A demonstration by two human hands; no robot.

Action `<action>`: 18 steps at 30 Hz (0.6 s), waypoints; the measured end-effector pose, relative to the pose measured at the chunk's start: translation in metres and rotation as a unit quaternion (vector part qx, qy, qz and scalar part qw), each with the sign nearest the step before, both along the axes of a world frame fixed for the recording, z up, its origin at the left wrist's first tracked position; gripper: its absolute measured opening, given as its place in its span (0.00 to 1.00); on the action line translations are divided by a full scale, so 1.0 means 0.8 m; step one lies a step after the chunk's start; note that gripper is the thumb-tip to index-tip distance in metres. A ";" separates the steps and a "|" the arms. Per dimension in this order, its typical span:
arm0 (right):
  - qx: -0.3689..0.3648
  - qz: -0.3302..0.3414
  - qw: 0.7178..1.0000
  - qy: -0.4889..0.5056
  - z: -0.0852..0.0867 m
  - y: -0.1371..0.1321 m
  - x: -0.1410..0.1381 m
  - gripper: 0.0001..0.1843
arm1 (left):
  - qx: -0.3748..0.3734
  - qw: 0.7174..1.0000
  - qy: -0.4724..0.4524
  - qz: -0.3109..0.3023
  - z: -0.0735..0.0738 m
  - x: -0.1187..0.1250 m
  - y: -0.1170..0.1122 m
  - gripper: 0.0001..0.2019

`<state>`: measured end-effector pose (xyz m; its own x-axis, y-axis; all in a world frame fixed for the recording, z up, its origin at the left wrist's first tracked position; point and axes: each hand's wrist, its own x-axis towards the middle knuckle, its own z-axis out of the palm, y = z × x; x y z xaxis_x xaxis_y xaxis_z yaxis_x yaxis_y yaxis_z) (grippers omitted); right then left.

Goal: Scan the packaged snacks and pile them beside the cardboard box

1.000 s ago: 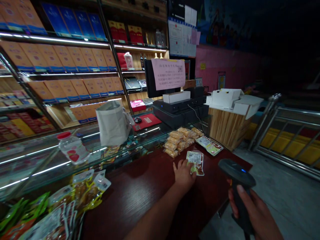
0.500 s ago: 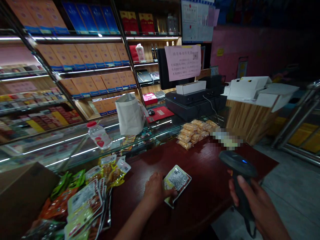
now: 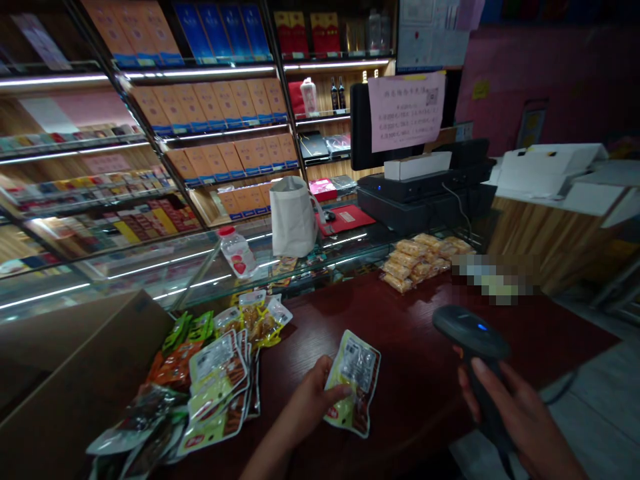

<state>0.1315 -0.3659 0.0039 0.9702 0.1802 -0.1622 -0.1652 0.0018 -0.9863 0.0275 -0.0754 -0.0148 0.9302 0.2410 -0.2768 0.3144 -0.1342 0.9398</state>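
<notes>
My left hand [image 3: 309, 403] grips a yellow snack packet [image 3: 354, 380] by its left edge, label side up, just above the dark red counter [image 3: 410, 373]. My right hand [image 3: 520, 420] is wrapped around the handle of a black barcode scanner [image 3: 473, 340] with a small blue light on its head. The scanner's head sits to the right of the packet, a short gap apart. A heap of several more snack packets [image 3: 215, 380] lies to the left of my left hand.
A cardboard box [image 3: 75, 387] stands at the left edge. Wrapped yellow cakes [image 3: 420, 257] lie at the counter's back. A bottle [image 3: 237, 250] and white bag [image 3: 293, 217] rest on the glass case [image 3: 175, 267]. A till with a monitor [image 3: 420, 180] stands behind.
My left hand has pulled the snack packet from the counter's far side toward me and lifted it. The view has swung left. My right hand keeps hold of the scanner.
</notes>
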 end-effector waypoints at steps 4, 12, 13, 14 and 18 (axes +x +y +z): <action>-0.024 0.020 1.000 -0.006 0.002 0.011 -0.004 0.28 | -0.052 0.993 -0.091 0.061 0.005 -0.002 0.016 0.20; -0.034 0.097 0.994 -0.025 0.010 0.047 -0.024 0.26 | -0.100 0.973 -0.142 0.154 0.002 0.001 0.016 0.22; -0.031 0.112 0.993 -0.026 0.011 0.051 -0.027 0.26 | -0.095 0.972 -0.145 0.158 0.000 0.000 0.014 0.21; -0.028 0.129 0.991 -0.027 0.012 0.055 -0.030 0.26 | -0.085 0.972 -0.148 0.159 -0.002 0.000 0.012 0.20; -0.026 0.160 0.986 -0.024 0.009 0.069 -0.044 0.28 | -0.013 0.971 -0.173 0.162 -0.008 -0.002 0.007 0.16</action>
<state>0.0960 -0.3107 0.0114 0.8715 0.4717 -0.1345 -0.1016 -0.0945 -0.9903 0.0262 -0.0698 -0.0208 0.8447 0.5345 0.0289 0.0007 -0.0550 0.9985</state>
